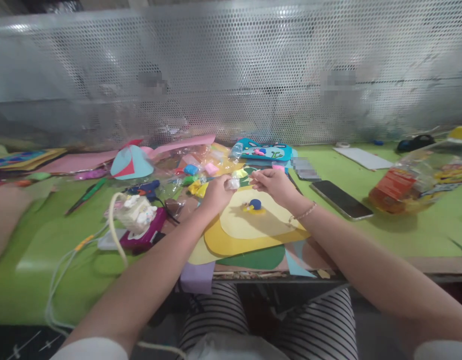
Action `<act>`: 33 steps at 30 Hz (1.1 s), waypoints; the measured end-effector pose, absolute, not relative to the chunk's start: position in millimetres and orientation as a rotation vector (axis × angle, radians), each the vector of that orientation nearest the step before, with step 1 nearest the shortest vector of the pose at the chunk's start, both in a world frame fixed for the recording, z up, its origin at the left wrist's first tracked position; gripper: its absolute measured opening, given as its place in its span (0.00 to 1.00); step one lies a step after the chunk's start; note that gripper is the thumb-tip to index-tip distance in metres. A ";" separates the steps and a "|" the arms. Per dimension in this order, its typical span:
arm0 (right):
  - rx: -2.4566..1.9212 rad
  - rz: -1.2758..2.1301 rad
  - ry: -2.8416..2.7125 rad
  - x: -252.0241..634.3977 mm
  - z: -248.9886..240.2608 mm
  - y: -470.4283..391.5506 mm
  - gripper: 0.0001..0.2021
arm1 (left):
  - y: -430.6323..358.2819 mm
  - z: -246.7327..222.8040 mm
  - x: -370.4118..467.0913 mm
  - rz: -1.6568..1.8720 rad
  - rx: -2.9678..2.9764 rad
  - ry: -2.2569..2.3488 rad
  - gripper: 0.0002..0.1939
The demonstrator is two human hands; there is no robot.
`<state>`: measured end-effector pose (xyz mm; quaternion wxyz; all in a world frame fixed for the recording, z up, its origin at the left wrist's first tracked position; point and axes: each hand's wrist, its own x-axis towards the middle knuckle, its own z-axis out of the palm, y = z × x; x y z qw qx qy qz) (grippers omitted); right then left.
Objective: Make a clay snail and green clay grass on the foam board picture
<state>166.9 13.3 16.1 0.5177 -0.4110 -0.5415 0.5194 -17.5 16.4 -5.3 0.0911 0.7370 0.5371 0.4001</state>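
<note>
My left hand (218,193) is closed on a small white lump in clear wrapping (233,184), which looks like soft modelling clay. Just to its right, the fingers of my right hand (273,184) are pinched together; whatever sits between them is too small to make out. Both hands are above a cream card sheet (234,225) layered on a yellow sheet (219,246). On the cream sheet lies a little clay figure with a round blue body (255,204) and yellow parts. Packs of coloured clay, one of them blue (190,170), lie beyond my left hand.
On the left are a purple power strip (141,240) with cables, a glue gun (146,189) and scissors (88,195). A phone (341,199) and a bottle of amber liquid (411,185) are on the right. Behind stands a perforated metal panel (231,65). Another person's arm (6,215) shows at far left.
</note>
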 end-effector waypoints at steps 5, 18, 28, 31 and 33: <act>-1.013 1.120 -1.551 168.9 14.1 12.3 0.04 | 20.3 -10.5 -20.6 1.030 2.286 1.624 0.11; -1.121 0.296 -2.316 166.4 5.0 9.2 0.11 | 24.2 -20.7 -23.8 0.814 2.507 1.660 0.22; -1.057 0.216 -2.318 164.3 -4.2 13.7 0.11 | 19.7 -13.3 -16.5 0.993 2.581 1.500 0.22; -1.011 0.225 -2.270 165.2 -0.5 12.4 0.09 | 15.8 -6.7 -13.4 1.079 2.517 1.448 0.21; -1.006 0.248 -2.234 165.7 3.4 10.2 0.08 | 13.3 -3.3 -12.3 1.126 2.464 1.443 0.19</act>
